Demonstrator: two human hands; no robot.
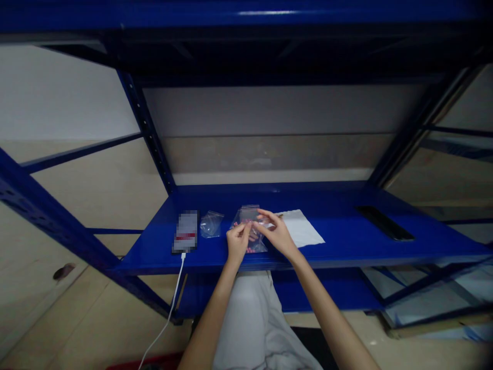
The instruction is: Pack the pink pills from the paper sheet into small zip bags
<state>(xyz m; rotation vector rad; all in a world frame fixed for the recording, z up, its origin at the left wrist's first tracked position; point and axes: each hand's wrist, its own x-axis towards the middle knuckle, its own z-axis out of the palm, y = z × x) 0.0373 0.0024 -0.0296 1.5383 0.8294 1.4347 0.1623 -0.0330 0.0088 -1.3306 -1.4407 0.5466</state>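
A clear plastic zip bag (257, 241) holding small pink-red items stands on the blue shelf in front of me. My left hand (238, 242) pinches the bag's near side between thumb and fingers. My right hand (277, 234) grips the upper edge of the same bag from the right, its fingertips at the bag's mouth. Part of the bag is hidden behind my fingers. A second clear bag (211, 224), which looks crumpled, lies just left of my left hand. A white sheet of paper (302, 228) lies beneath and beyond my right hand.
A blue metal shelf (339, 241) carries everything, within a blue steel rack (146, 128). At its left lies a blurred rectangular device (185, 232) with a white cable (169, 303) hanging over the front edge. A long black strip (385, 223) lies at the right.
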